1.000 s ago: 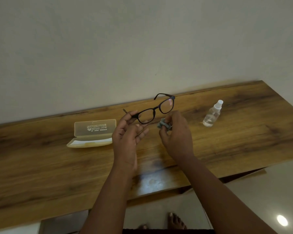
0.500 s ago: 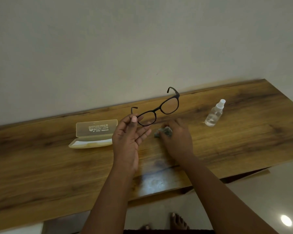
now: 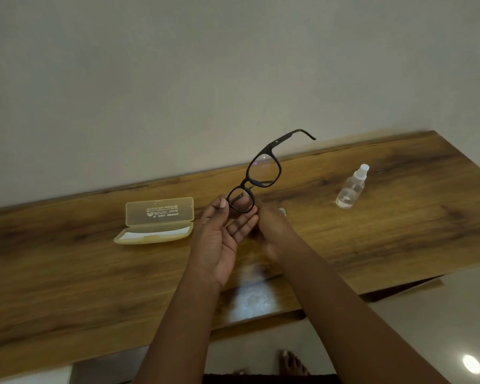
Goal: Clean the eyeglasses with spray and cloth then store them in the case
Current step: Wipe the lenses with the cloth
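Observation:
Black-framed eyeglasses (image 3: 264, 171) are held up above the wooden table (image 3: 67, 273), tilted steeply with one temple arm pointing up and to the right. My left hand (image 3: 219, 239) pinches the lower lens rim between thumb and fingers. My right hand (image 3: 275, 231), blurred, sits just right of that lens with its fingertips hidden behind the left fingers. A small corner of the grey cloth (image 3: 282, 210) shows on the table past the right hand. The open, translucent yellow case (image 3: 155, 220) lies to the left. The clear spray bottle (image 3: 351, 189) stands to the right.
The table runs along a plain wall. Its near edge crosses below my forearms, with the floor and a bare foot (image 3: 291, 364) under it. A bright light reflection (image 3: 471, 363) shows on the floor at the lower right.
The eyeglasses rotated from nearly level to steeply tilted, the right lens rising. My right hand set the cloth down on the table and moved left toward the glasses.

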